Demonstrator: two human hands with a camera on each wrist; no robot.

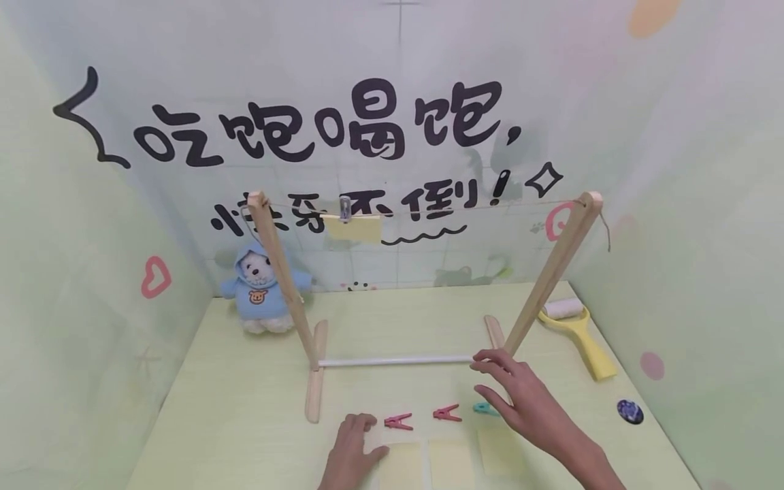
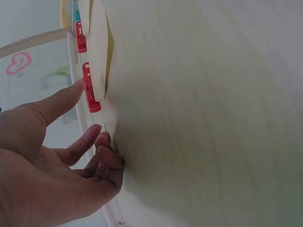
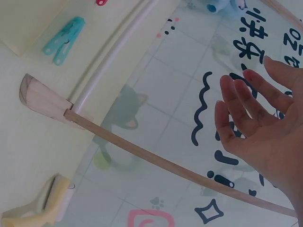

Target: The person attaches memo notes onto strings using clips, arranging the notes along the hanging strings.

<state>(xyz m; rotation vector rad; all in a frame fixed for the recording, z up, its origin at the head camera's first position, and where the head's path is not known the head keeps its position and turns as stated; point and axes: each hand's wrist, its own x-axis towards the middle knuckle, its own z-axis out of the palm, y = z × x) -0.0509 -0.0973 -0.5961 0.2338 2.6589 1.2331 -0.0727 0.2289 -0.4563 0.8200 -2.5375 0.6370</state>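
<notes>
My left hand [image 1: 352,449] rests low at the table's front, fingers loosely bent and holding nothing. Its thumb lies beside a pale yellow paper note [image 1: 401,468] and near a pink clothespin [image 1: 399,422]. My right hand [image 1: 527,405] hovers over the table with fingers spread; in the right wrist view nothing is in it. Below it are a teal clothespin [image 3: 64,40], partly hidden in the head view, and another note [image 1: 502,451]. Between the hands lie a red clothespin [image 1: 447,412] and a third note [image 1: 451,465].
A wooden stand with a left post [image 1: 282,286], right post [image 1: 551,279] and white crossbar [image 1: 395,361] spans the middle. From its string a clip [image 1: 346,209] holds a yellow note [image 1: 355,230]. Around it are a plush toy [image 1: 263,306], lint roller [image 1: 584,340] and dark blue disc [image 1: 630,412].
</notes>
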